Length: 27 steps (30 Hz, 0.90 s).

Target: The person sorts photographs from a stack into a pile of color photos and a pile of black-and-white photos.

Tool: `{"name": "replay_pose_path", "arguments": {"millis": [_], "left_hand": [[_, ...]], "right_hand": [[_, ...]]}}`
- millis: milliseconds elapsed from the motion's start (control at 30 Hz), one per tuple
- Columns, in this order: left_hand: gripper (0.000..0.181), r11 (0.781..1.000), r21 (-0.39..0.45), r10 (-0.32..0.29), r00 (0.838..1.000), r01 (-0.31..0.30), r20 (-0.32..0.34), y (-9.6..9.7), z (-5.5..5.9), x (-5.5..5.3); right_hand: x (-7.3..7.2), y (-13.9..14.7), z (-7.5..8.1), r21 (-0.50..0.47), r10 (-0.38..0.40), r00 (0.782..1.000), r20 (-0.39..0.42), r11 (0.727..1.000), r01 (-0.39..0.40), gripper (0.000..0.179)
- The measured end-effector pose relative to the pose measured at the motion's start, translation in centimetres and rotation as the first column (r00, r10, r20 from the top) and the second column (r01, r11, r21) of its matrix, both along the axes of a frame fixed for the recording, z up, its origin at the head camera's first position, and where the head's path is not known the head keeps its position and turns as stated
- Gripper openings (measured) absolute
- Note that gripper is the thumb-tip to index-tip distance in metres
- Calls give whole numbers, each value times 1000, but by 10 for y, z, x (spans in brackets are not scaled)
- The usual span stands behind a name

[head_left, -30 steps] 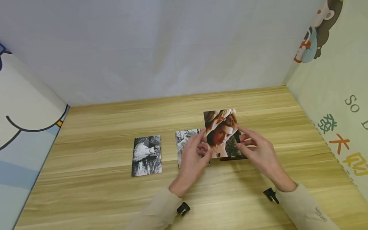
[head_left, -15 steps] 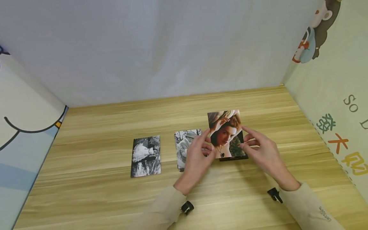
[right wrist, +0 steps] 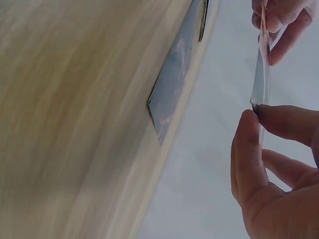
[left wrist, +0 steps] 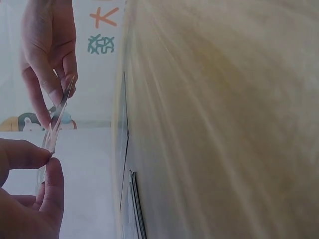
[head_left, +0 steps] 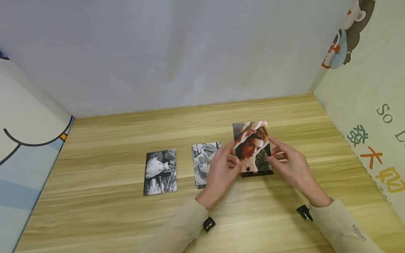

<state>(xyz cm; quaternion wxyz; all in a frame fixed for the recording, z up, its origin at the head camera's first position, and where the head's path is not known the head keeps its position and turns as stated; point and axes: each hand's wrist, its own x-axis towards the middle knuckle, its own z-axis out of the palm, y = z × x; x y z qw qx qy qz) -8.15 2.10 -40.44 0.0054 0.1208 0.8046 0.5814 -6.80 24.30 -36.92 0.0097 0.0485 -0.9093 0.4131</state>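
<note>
Both hands hold a colour photo card (head_left: 253, 147) of a person with raised arms and a dark pendant. My left hand (head_left: 223, 174) pinches its left edge; my right hand (head_left: 292, 170) pinches the right one. Seen edge-on in the left wrist view, the held card (left wrist: 58, 119) is raised off the table between the two hands. Beneath it lies a dark photo card (right wrist: 172, 82), mostly covered in the head view. Left of this is a small stack of black-and-white photo cards (head_left: 200, 165), partly hidden by my left hand. Farther left lies another black-and-white photo card (head_left: 160, 172).
The wood-grain table (head_left: 104, 168) meets a pale backdrop (head_left: 126, 63) at the rear. Printed panels stand on both sides, the right panel (head_left: 379, 105) bearing lettering. A black clip-like piece (head_left: 209, 224) is by the left cuff, a similar piece (head_left: 304, 212) by the right.
Both hands have carried the colour photo card a little to the right, so it covers the dark card beneath more squarely. More of the middle stack shows.
</note>
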Motion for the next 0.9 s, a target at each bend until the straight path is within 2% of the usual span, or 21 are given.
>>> {"name": "replay_pose_path", "arguments": {"millis": [467, 667, 900], "left_hand": [[75, 993, -115, -24, 999, 27, 30, 4, -4, -6], [75, 975, -218, -33, 998, 43, 53, 5, -4, -9], [73, 952, -299, -54, 998, 65, 45, 7, -3, -10]], "right_hand": [[-6, 8, -8, 48, 21, 998, 52, 999, -24, 63], [-9, 10, -9, 84, 50, 997, 52, 995, -55, 62], [-14, 14, -11, 118, 70, 994, 83, 990, -79, 60]]}}
